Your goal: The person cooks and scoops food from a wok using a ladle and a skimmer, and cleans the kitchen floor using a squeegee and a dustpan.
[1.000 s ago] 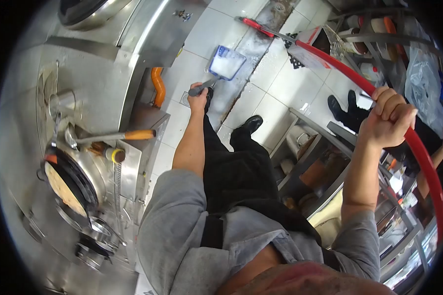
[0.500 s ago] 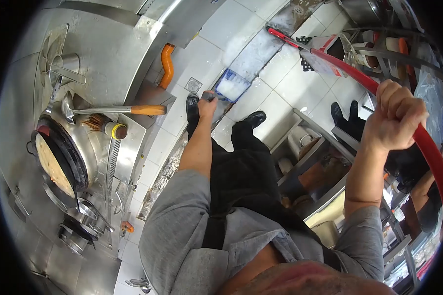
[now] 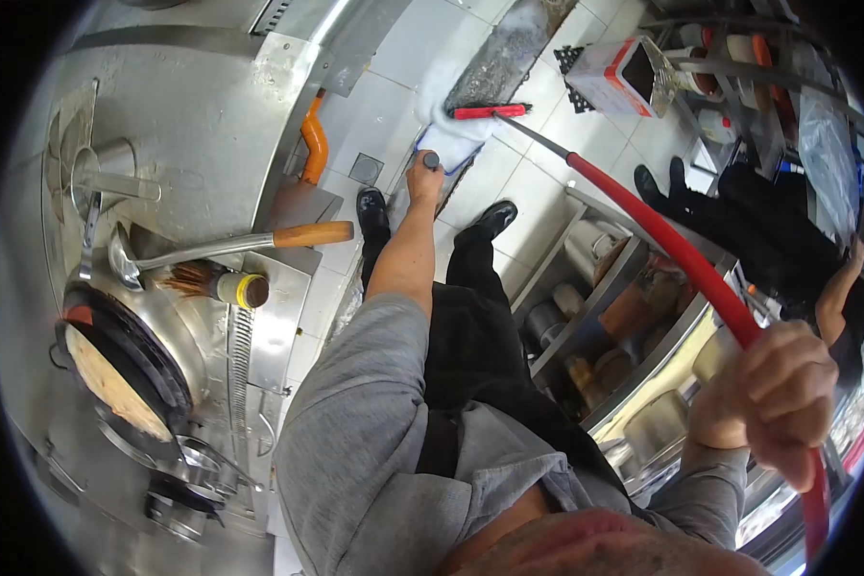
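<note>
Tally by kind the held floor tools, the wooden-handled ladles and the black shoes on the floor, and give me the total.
Long red-handled floor tool: 1
Blue-edged dustpan: 1
Wooden-handled ladle: 1
Black shoes: 4, two of them another person's
Total: 7

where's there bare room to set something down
The steel surface looks bare between the metal container and the orange pipe. Floor tiles are open between the wearer's right shoe and red pole. It's crowded around the black pan and where the left hand holds the dustpan near the brush head.
</note>
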The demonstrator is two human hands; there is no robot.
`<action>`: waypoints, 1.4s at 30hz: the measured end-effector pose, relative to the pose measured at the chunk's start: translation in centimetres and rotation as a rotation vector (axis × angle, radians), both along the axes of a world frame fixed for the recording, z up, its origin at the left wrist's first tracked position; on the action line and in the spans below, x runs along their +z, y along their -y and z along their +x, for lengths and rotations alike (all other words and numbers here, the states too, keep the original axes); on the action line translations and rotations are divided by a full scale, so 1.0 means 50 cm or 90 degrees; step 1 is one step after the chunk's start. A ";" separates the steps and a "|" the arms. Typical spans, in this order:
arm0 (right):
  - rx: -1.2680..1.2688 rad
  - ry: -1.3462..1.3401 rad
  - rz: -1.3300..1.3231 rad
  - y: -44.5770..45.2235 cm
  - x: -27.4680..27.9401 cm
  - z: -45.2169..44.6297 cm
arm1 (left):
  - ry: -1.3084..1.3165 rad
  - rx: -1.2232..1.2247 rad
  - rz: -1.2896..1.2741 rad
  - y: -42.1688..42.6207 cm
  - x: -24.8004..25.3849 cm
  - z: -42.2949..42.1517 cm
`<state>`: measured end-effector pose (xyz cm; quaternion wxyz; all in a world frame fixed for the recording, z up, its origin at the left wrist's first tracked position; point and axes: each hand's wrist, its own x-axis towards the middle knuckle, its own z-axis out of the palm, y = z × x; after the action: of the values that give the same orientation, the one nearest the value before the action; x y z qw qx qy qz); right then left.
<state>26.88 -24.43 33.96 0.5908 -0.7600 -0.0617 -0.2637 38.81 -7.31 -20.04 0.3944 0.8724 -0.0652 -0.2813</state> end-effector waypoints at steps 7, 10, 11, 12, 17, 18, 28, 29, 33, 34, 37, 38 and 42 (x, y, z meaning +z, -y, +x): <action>-0.103 0.022 -0.008 -0.018 0.086 -0.085 | -0.012 0.013 -0.074 -0.078 -0.030 -0.012; -0.141 0.049 0.006 -0.045 0.071 -0.075 | -0.109 0.059 -0.046 -0.140 -0.020 -0.024; -0.179 0.063 0.015 -0.051 0.057 -0.070 | -0.107 0.062 -0.048 -0.164 -0.029 -0.029; -0.219 0.088 0.010 -0.055 0.034 -0.061 | -0.100 0.046 -0.037 -0.185 -0.038 -0.032; -0.257 0.064 0.078 -0.078 -0.059 0.003 | -0.052 0.009 -0.055 -0.247 -0.010 -0.051; -0.283 -0.002 0.030 -0.091 -0.068 0.014 | -0.052 -0.031 -0.020 -0.245 -0.009 -0.052; -0.259 -0.074 0.120 -0.216 -0.007 0.036 | 0.011 -0.124 -0.001 -0.119 0.032 -0.050; -0.265 -0.077 0.120 -0.212 0.006 0.031 | 0.008 -0.130 -0.002 -0.119 0.028 -0.055; -0.177 0.008 0.264 -0.133 0.053 -0.009 | -0.011 -0.070 0.036 -0.131 0.006 -0.053; -0.195 0.038 0.159 -0.110 0.064 -0.014 | -0.037 -0.053 0.043 -0.139 -0.013 -0.058; -0.174 0.056 0.047 -0.072 0.099 -0.026 | -0.064 -0.030 0.058 -0.160 -0.031 -0.071; -0.155 0.051 0.040 -0.063 0.100 -0.033 | -0.055 -0.018 0.044 -0.165 -0.029 -0.076; -0.291 0.113 0.000 -0.025 0.037 -0.091 | -0.048 0.029 0.009 -0.166 -0.026 -0.095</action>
<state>22.34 -23.18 35.84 0.5083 -0.7281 0.0602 -0.4560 34.04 0.98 -21.33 0.3964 0.8654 -0.0283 -0.3051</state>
